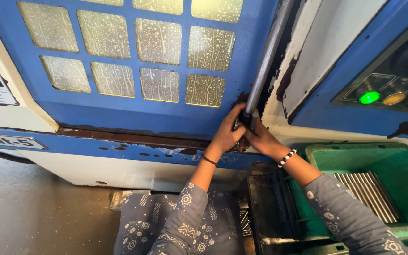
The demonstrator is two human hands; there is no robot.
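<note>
- Two hands meet at the centre of the frame, both closed around the lower end of a grey metal door handle (266,56).
- The left hand (228,133) wraps the bar's base from the left, fingers curled tight; a thin dark band sits on its wrist.
- The right hand (260,138) clasps the same spot from the right, touching the left hand; a black-and-white bead bracelet (287,157) circles its wrist.
- The handle runs diagonally up toward the top centre, along the right edge of a blue machine door (119,113) with wet, streaked window panes (159,42).
- At right, a control panel shows a lit green button (369,97) beside an amber button (394,99).
- At lower right, a green tray (402,165) holds a row of metal rods (369,193).
</note>
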